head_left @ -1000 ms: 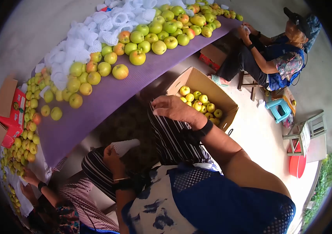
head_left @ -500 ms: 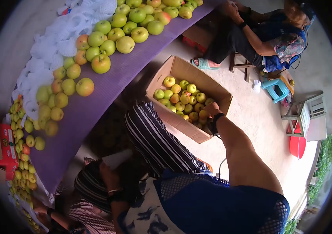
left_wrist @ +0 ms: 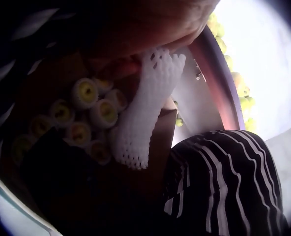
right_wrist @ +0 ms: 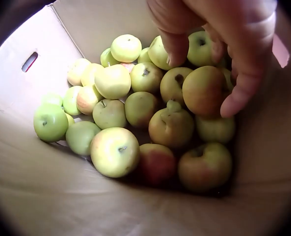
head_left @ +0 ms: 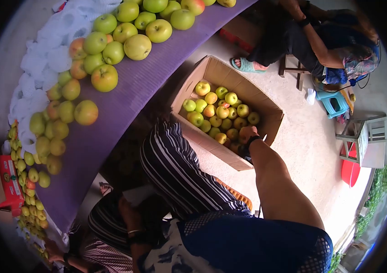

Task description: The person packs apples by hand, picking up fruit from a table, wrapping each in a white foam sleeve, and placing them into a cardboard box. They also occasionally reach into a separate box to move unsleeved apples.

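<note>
At the left edge of the head view, a red and brown cardboard carton (head_left: 10, 182) is standing beside small yellow-green apples. At the upper left, a heap of white foam net sleeves (head_left: 57, 36) is lying beside loose green and red-blushed apples (head_left: 104, 78) on a purple-covered table (head_left: 134, 82).

At the lower left, your left hand (left_wrist: 155, 24) is gripping one white foam net sleeve (left_wrist: 145, 108), which is hanging above net-wrapped apples (left_wrist: 85, 93) in shadow. Right of it, your leg in black-and-white striped trousers (head_left: 175, 168) is extending towards the centre.

At the centre, an open brown cardboard box (head_left: 207, 145) is holding unwrapped apples. At its right end, your right hand (right_wrist: 239, 29) is reaching in, digits bent and apart around a yellow-green, red-blushed apple (right_wrist: 203, 91); you cannot tell whether the hand is bearing its weight.

At the upper right, a second person (head_left: 325, 45) is sitting near a turquoise plastic stool (head_left: 332, 103). Below, a grey-green wooden chair (head_left: 375, 129) is standing beside a red basin (head_left: 349, 173).
</note>
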A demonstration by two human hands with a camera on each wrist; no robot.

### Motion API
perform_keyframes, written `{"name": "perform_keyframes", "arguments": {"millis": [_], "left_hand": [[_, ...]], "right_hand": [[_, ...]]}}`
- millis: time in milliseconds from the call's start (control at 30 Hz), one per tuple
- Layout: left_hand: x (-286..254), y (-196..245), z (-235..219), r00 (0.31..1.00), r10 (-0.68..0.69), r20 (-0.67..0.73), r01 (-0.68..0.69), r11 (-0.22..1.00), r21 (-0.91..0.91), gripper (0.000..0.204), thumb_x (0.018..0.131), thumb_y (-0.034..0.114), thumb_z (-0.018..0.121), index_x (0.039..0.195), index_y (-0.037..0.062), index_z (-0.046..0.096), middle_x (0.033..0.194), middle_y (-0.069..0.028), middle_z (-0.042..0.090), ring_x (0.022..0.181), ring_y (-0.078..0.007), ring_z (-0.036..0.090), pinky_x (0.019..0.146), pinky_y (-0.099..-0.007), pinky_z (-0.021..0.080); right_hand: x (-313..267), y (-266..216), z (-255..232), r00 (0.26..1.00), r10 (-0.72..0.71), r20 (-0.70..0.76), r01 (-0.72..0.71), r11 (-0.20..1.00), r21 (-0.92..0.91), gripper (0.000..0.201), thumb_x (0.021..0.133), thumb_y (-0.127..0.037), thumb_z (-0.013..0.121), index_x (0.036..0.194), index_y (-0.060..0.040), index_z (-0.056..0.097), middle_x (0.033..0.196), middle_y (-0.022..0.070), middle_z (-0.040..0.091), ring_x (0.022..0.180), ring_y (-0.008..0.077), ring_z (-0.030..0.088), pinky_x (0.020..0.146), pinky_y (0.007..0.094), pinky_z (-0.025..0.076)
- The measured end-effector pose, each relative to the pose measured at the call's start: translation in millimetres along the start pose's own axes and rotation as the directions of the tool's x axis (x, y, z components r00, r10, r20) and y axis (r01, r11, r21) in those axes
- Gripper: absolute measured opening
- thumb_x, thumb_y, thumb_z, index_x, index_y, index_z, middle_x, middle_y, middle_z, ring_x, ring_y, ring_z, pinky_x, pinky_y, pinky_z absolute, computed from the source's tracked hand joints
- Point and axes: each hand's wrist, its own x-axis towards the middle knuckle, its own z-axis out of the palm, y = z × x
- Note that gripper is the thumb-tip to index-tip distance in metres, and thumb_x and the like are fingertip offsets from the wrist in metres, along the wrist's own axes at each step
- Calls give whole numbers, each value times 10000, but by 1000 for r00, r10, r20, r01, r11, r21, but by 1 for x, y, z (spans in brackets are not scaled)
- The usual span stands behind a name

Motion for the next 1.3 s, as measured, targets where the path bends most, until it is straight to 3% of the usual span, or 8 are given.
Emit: {"name": "perform_keyframes", "arguments": {"millis": [133,333,500,633,800,933,1100,1300], "left_hand": [[3,4,10,895,-440,75,334,548,-767,210,831,47,423,1013,-10,510,958,-110,561,890,-189,558,768,-298,462],[9,20,6,879,-469,86,385,592,-708,202,868,88,399,1000,-11,516,923,-100,582,835,-183,574,749,-294,463],[8,8,14,788,-584,193,396,242,-886,217,868,86,402,1038,-8,499,958,-98,570,866,-177,560,765,-290,453],[8,14,12,887,-457,72,343,546,-764,220,868,75,398,1052,2,495,981,-96,559,886,-181,550,776,-292,449],[1,-3,27,878,-478,26,291,491,-821,235,868,61,390,1081,12,475,972,-81,552,883,-176,543,782,-294,449],[-5,-17,29,941,-332,-64,131,533,-836,266,837,52,429,1100,19,456,954,-73,548,889,-161,533,794,-287,445],[-13,1,-4,893,351,-281,-262,915,307,267,787,32,483,1054,26,475,921,-60,541,861,-149,532,765,-278,450],[-4,15,4,772,-633,59,174,121,-977,173,788,74,519,951,18,532,829,-49,546,795,-146,528,717,-284,433]], "right_hand": [[14,11,27,994,-73,-78,75,997,30,287,621,-266,663,872,-133,625,867,81,624,804,209,603,622,336,482],[65,21,96,980,199,22,-98,379,920,282,720,-199,617,992,-135,581,875,44,594,754,145,553,618,320,493],[-8,9,24,964,-93,-251,191,896,400,182,663,-92,595,839,-112,557,747,15,556,721,126,536,556,280,456],[9,9,15,981,20,-192,89,836,541,167,625,-62,582,778,-115,541,720,10,544,681,108,520,543,253,420],[-91,-33,-89,953,172,-249,303,-553,776,196,679,-105,584,873,-116,562,831,-11,569,736,110,528,631,232,390],[-158,-60,-138,805,-117,-582,338,-715,612,436,725,-158,609,1135,-86,480,1000,28,561,880,138,524,705,278,422],[-235,-119,-186,483,-374,-792,62,-887,457,600,714,0,559,1257,-49,308,1158,192,444,1077,341,462,764,382,509],[-290,-212,-206,340,-607,-718,307,-650,695,673,622,82,606,1218,-80,337,1050,111,492,898,251,561,637,258,491]]}}
